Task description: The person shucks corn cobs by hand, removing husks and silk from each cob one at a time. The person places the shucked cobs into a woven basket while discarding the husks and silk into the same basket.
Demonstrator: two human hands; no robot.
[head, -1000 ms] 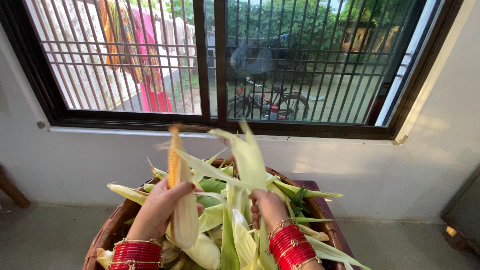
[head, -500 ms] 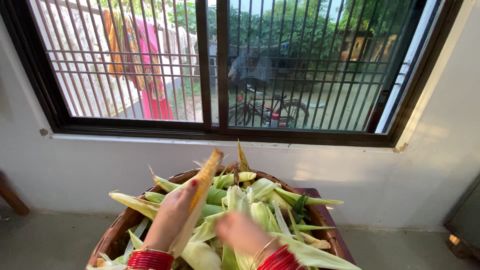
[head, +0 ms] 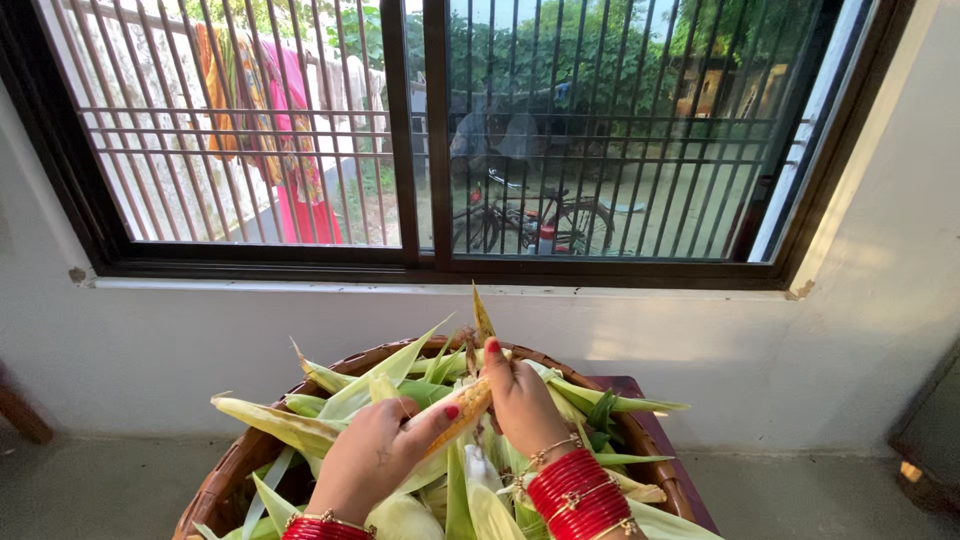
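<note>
While the left hand (head: 375, 455) grips a corn cob (head: 462, 408), the right hand (head: 520, 395) pinches its husk. Judged light and stiff; best held mid-cob

— Inspector: From where did the single head view look?

— Assistant: From the person's head, facing forward and slightly down. The basket (head: 245, 455) sat near, cut off by the bottom edge; the left hand (head: 375, 455) and right hand (head: 520, 400) were close below the lens.

— Inspector: And beyond?

— Assistant: The barred window (head: 430, 140) filled the far upper half, the wall (head: 150, 340) beneath it. No second view existed for overlap.
</note>
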